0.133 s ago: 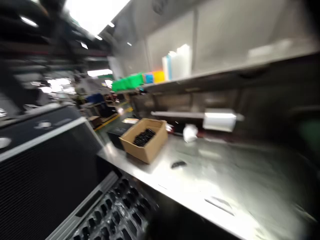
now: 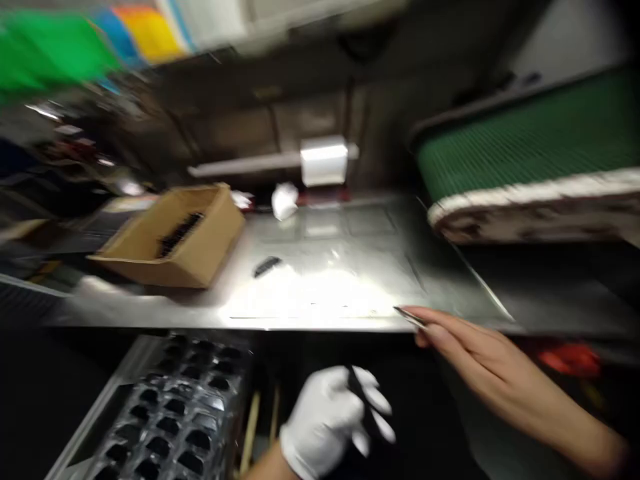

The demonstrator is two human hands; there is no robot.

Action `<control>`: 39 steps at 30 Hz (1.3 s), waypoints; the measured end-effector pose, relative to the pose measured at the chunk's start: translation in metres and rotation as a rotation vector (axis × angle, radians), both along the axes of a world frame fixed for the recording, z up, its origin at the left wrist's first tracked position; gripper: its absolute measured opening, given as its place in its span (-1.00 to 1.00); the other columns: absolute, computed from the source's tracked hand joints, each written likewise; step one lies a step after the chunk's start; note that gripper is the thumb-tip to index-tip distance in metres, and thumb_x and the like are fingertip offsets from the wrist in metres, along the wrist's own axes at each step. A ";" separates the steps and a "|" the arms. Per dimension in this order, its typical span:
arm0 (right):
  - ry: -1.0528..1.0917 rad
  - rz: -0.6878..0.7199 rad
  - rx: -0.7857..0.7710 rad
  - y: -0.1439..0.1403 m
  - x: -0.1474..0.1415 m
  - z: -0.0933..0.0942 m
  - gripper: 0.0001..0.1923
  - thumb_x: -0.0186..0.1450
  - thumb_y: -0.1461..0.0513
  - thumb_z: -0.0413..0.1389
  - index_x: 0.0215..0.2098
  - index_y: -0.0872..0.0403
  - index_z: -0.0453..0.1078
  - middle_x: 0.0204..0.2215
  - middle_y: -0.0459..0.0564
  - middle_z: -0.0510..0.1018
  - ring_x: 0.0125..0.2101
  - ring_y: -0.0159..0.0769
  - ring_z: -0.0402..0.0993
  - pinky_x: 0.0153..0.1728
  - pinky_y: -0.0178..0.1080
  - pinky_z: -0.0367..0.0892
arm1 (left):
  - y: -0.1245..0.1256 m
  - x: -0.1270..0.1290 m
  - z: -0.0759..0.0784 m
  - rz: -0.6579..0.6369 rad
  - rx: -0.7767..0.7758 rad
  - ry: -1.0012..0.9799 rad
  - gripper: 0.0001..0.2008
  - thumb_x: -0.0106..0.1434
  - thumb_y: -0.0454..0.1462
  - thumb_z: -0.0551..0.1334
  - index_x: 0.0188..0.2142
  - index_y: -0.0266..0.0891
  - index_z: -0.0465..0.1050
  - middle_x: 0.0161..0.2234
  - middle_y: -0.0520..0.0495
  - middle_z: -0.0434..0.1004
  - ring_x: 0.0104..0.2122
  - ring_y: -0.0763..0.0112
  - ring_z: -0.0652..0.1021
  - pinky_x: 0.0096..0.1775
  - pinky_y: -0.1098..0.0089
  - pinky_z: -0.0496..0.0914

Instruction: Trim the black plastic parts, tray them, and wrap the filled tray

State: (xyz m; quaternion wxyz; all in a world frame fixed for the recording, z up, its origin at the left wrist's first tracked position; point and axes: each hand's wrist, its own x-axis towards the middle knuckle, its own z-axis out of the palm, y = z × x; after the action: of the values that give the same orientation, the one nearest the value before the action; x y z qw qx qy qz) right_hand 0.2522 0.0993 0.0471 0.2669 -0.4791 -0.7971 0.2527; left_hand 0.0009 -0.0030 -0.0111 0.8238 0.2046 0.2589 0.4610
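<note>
In the head view my left hand (image 2: 325, 420) wears a white glove and is closed on a black curved piece (image 2: 364, 399), which passes between thumb and fingers. To the right is my bare right hand (image 2: 465, 353), pinching slim metal tweezers (image 2: 411, 317) whose tips point left over the bench's front edge. A similar dark piece (image 2: 267, 267) lies alone on the shiny metal bench (image 2: 320, 233). Below left, a clear plastic tray (image 2: 175, 407) has rows of pockets with dark pieces in them. Motion blurs the fine details.
An open cardboard box (image 2: 200, 257) with black pieces in it stands at the bench's left. Behind are a crumpled white wad (image 2: 285, 201) and a white roll (image 2: 324, 161). A green conveyor belt (image 2: 530, 140) occupies the right. Coloured bins (image 2: 55, 50) sit on the upper shelf.
The view has swung right and down, bringing both hands and the green belt into sight. The tweezers, earlier lying on the bench, are now in my right hand.
</note>
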 end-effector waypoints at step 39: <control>0.082 0.203 -0.239 -0.077 -0.028 -0.023 -0.71 0.57 0.22 0.02 0.17 0.06 0.48 -0.11 -0.05 0.68 -0.18 -0.30 0.63 -0.15 -0.28 0.44 | 0.002 0.003 0.004 -0.111 0.088 0.146 -0.63 0.46 -0.05 0.25 0.17 -0.06 0.53 0.34 -0.20 0.42 -0.43 0.49 0.68 -0.38 0.46 0.60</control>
State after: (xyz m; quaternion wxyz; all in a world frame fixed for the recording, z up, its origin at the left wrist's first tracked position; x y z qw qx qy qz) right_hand 0.2244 0.0228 0.0245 0.2133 -0.4138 -0.7942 0.3906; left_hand 0.0041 -0.0008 -0.0073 0.8174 0.2875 0.2859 0.4092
